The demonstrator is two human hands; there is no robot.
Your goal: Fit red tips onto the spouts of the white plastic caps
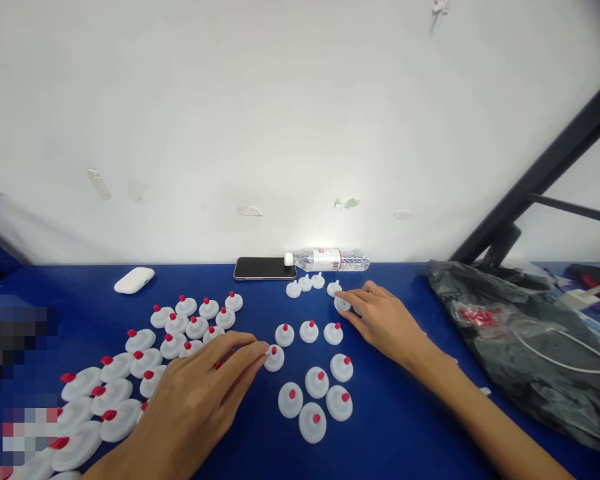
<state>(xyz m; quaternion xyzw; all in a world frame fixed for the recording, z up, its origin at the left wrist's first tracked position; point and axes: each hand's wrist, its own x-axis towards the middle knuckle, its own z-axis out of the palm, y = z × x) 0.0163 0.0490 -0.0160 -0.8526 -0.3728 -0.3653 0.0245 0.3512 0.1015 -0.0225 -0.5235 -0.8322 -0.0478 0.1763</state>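
My left hand (200,393) reaches over the table, its fingertips together at the left edge of a white disc with a red cap (274,361). My right hand (380,317) pinches a plain white disc (342,304) between thumb and index finger, low over the table. Another uncapped disc with a bare stem (333,289) sits just behind it, and part of one more shows under the fingers. Several red-capped discs (313,423) lie between my hands. A larger group of them (117,367) spreads to the left, partly hidden by my left hand.
Several uncapped discs (305,283) stand before a lying water bottle (325,259) and a phone (263,268). A white case (135,281) is at back left. On the right, a dark plastic bag (520,360) bears a clear bag of red caps (480,316) and a white cable.
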